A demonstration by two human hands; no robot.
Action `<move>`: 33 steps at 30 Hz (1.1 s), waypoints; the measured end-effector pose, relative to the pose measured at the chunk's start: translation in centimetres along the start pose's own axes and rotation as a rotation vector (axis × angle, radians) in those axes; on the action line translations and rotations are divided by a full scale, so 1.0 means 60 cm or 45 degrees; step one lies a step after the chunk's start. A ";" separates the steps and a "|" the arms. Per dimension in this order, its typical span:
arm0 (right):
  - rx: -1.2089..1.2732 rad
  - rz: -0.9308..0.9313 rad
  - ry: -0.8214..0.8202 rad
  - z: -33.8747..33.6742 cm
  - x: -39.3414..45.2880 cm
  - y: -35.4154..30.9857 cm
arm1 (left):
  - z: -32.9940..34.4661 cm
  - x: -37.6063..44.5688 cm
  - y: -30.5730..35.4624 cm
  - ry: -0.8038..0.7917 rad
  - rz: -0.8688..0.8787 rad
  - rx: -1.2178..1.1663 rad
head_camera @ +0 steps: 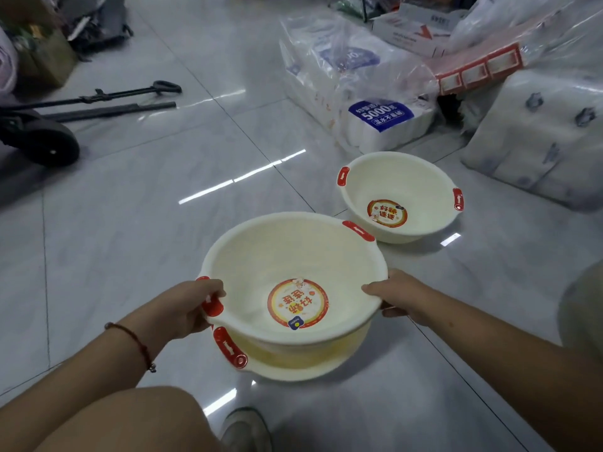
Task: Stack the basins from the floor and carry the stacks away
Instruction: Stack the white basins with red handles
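A cream basin [261, 256] with red handles and a round red sticker inside is held tilted over a second basin [293, 363] that sits on the floor under it. My left hand [186, 308] grips the top basin's rim at its left red handle. My right hand [394, 296] grips the rim on the opposite side. Farther right, a smaller cream basin [398, 181] with the same sticker stands alone on the floor.
Plastic-wrapped tissue packs [368, 102] and boxes pile up at the back right. A wrapped bundle [538, 135] lies right of the small basin. A folded black trolley [65, 115] lies at the left. My knee and shoe [246, 429] are at the bottom.
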State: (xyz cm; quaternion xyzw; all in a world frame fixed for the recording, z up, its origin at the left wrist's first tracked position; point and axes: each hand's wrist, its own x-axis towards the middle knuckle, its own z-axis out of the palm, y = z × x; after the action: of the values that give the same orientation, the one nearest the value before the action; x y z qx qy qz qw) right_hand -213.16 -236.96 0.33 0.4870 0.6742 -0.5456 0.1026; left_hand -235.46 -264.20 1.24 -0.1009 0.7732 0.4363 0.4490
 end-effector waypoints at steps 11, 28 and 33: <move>-0.789 0.083 0.023 0.072 0.029 0.070 | -0.009 0.070 -0.072 0.102 0.273 0.611; -0.720 0.044 -0.039 0.078 0.054 0.087 | -0.003 0.125 -0.084 0.114 0.226 1.178; -1.010 -0.095 -0.041 0.021 0.040 0.055 | 0.027 0.090 -0.021 0.207 0.656 2.039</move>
State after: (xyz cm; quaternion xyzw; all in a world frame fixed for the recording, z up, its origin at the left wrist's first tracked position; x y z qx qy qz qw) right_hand -212.31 -236.98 -3.86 0.3762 0.8481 -0.2537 0.2735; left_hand -236.91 -262.44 -4.08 0.3962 0.8778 -0.1632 0.2143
